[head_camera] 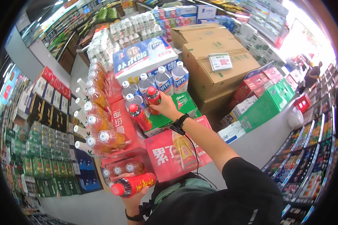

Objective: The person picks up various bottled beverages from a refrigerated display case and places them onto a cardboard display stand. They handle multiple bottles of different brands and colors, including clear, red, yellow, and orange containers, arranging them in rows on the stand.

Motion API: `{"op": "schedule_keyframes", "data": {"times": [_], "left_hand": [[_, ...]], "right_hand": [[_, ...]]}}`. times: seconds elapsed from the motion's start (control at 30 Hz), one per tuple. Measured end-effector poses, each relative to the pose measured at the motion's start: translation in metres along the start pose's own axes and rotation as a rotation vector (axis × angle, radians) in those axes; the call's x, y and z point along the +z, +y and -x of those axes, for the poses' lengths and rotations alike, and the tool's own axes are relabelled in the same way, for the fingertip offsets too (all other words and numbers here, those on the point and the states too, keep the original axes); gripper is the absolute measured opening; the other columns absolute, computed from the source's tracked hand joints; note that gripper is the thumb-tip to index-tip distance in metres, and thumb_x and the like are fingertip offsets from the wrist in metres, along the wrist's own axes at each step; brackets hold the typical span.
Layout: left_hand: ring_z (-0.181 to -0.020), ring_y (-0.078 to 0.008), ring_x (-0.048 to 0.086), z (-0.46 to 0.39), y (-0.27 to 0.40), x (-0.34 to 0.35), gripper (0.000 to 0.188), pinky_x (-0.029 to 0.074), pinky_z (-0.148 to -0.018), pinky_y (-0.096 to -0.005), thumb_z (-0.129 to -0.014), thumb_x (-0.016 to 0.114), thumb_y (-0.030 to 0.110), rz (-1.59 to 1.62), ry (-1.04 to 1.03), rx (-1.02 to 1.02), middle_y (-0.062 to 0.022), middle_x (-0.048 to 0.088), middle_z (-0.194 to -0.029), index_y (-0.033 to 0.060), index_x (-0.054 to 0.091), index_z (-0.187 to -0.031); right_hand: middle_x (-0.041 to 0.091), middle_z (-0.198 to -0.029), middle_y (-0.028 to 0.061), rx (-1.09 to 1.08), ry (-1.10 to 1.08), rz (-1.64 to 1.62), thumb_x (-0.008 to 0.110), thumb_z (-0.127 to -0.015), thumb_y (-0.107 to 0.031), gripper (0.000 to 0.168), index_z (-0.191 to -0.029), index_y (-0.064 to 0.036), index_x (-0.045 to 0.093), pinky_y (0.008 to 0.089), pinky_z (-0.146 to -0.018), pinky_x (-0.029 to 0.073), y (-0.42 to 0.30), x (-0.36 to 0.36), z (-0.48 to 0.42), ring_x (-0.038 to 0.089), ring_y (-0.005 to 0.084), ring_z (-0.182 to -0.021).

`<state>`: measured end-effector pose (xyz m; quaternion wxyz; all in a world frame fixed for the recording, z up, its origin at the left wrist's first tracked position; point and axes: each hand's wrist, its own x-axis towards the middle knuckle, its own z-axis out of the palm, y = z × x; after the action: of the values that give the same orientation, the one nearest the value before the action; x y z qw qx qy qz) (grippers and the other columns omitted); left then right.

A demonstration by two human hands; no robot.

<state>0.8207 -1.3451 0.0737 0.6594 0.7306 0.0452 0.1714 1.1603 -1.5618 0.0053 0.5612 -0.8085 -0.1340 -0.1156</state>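
Note:
My right hand (165, 104) grips a red-wrapped drink bottle (153, 97) by its side, upright at the green carton (183, 104). Just left of it a second red bottle (140, 116) leans a little, its cap up. Several clear bottles with blue-and-white labels (164, 80) stand behind the two. Low in the view, my left hand (135, 194) holds another red bottle (133, 184) tilted on its side, its cap pointing left. A red carton (177, 149) with large white writing lies between my hands and my body.
Rows of orange drink bottles (97, 97) line the left side of the stack. Large brown cardboard boxes (214, 59), one bearing a price sign (220, 62), stand behind. Green cartons (266, 104) are on the right, near shelves of bottles (301, 157). A person (312, 74) is far right.

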Motion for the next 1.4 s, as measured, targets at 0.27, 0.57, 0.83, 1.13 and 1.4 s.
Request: {"op": "schedule_keyframes", "data": {"times": [0.27,0.57,0.83,1.13,1.4], "left_hand": [[-0.108,-0.0218,0.059,0.012,0.005,0.029,0.071,0.051,-0.095,-0.0390,-0.059,0.097,0.017,-0.105,0.056,-0.029,-0.0074,0.056,-0.116,0.0042,0.060,-0.118],[-0.107,-0.0220,0.062,-0.007,0.009,0.029,0.070,0.053,-0.095,-0.0381,-0.059,0.096,0.014,-0.081,0.017,0.013,-0.0081,0.059,-0.116,0.0029,0.060,-0.118],[-0.108,-0.0214,0.063,-0.026,-0.002,0.024,0.071,0.055,-0.094,-0.0383,-0.060,0.095,0.008,-0.017,-0.038,0.010,-0.0110,0.062,-0.120,0.0013,0.059,-0.121],[-0.104,-0.0209,0.066,-0.052,0.007,0.044,0.071,0.057,-0.092,-0.0375,-0.062,0.093,0.007,-0.041,-0.136,-0.142,-0.0092,0.065,-0.119,0.0020,0.058,-0.123],[-0.089,-0.0311,0.066,-0.073,-0.001,0.094,0.052,0.054,-0.080,-0.0424,-0.062,0.093,0.022,-0.306,-0.324,0.168,-0.0117,0.066,-0.098,0.0043,0.069,-0.103]], "right_hand": [[0.066,-0.117,0.0180,-0.159,0.109,0.149,0.089,-0.072,-0.021,0.063,-0.125,-0.002,0.062,0.0377,-0.087,0.056,0.018,0.019,-0.012,0.068,0.0332,-0.104],[0.065,-0.118,0.0175,-0.049,0.113,0.009,0.091,-0.069,-0.018,0.071,-0.129,0.000,0.057,0.0413,-0.093,0.053,0.025,0.031,-0.013,0.065,0.0343,-0.108],[0.068,-0.122,0.0185,-0.011,-0.009,0.045,0.093,-0.068,-0.022,0.080,-0.135,0.001,0.055,0.0408,-0.096,0.054,0.045,0.009,-0.001,0.066,0.0324,-0.111],[0.067,-0.127,0.0168,0.016,-0.161,-0.002,0.083,-0.081,-0.020,0.065,-0.137,-0.003,0.055,0.0383,-0.095,0.054,-0.004,-0.040,0.043,0.065,0.0285,-0.115],[0.061,-0.128,0.0176,-0.058,-0.689,-0.050,0.081,-0.084,-0.022,0.071,-0.143,-0.005,0.046,0.0363,-0.086,0.057,-0.097,-0.085,0.194,0.066,0.0285,-0.110]]}}
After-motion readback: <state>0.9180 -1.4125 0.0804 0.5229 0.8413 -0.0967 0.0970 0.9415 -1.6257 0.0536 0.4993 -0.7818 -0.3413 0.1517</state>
